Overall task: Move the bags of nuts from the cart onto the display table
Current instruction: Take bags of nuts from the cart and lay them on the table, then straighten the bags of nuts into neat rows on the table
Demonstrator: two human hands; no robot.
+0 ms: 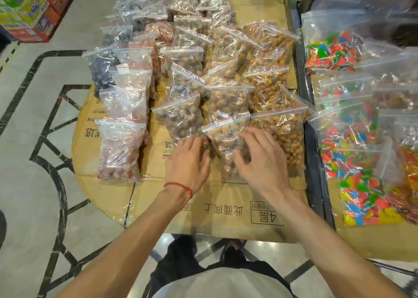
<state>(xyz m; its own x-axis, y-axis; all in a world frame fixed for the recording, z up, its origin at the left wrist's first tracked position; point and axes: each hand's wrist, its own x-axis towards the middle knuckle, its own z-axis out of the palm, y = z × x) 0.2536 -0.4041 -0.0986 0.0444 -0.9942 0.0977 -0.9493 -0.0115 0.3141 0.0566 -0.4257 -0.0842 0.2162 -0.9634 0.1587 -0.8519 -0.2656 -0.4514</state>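
clear zip bag of brown nuts (226,139): front of cardboard-covered table (226,198); lower sides hidden under hands
axis: lengthwise away from me; red zip end far
left hand (187,159), right hand (260,159): loose, flat on it

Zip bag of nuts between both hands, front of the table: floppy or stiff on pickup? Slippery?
Probably floppy: the bag of nuts is thin clear film around loose nuts, so it should sag if lifted from one end. Likely hefty for its size, since it looks well filled. The glossy film may slide easily on the cardboard.
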